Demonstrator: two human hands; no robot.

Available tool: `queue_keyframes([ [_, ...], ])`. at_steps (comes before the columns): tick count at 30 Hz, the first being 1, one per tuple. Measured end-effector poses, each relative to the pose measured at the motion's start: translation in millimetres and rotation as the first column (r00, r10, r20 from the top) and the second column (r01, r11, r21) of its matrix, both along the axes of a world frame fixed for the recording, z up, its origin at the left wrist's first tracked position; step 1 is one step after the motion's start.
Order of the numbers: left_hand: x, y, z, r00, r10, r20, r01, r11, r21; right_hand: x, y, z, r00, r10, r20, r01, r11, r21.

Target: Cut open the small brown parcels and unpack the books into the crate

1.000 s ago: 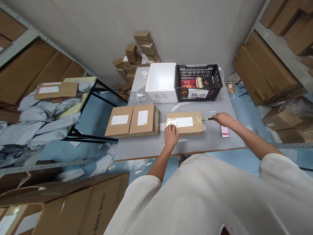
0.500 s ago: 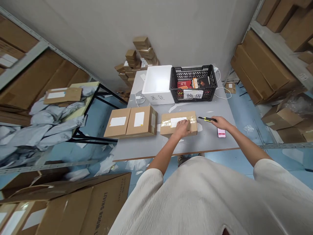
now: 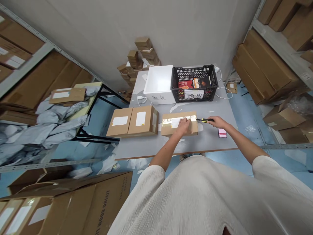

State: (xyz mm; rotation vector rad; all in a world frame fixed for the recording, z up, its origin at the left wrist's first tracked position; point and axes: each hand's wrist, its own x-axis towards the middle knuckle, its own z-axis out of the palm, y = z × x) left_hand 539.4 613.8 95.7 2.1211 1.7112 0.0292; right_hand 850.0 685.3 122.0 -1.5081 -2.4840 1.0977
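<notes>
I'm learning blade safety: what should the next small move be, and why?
Probably slide the left hand along the cardboard box toward its left end. That hand rests on top of it, close to the utility knife, which the right hand holds with its tip at or near the box's right end.

Books [image 3: 201, 82] in black crate [image 3: 207, 94]; grey bundles [image 3: 50, 116], perhaps parcels.

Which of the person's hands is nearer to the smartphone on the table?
Right. The right hand is just past the smartphone's far end, holding a utility knife; the left hand is well to the left, on the taped cardboard box.
</notes>
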Motion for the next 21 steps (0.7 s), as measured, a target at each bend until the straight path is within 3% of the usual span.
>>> queue_keyframes([
  [6,0,-6,-2.7,1.0,0.007,0.024,-0.007,1.0,0.022,-14,28,2.7,0.969,0.19,0.158,-0.199,0.979,0.046],
  [10,-1,-12,-2.8,0.998,0.038,0.052,-0.039,0.999,0.024,-31,41,7.5,0.925,0.242,0.292,-0.282,0.954,0.101],
  [12,-1,-13,-2.8,0.997,0.048,0.059,-0.05,0.998,0.031,-35,41,7.4,0.931,0.23,0.285,-0.26,0.963,0.072],
  [15,-1,-13,-3.5,0.996,0.051,0.072,-0.053,0.998,0.032,-32,32,3.0,0.97,0.189,0.155,-0.175,0.98,-0.097],
  [18,-2,-11,-5.6,0.997,0.043,0.066,-0.045,0.998,0.038,-21,18,-3.5,0.995,0.101,0.02,-0.093,0.962,-0.256],
  [21,-2,-10,-8.1,0.997,0.039,0.065,-0.042,0.998,0.046,-12,4,-8.7,0.998,0.029,-0.06,-0.046,0.95,-0.309],
])
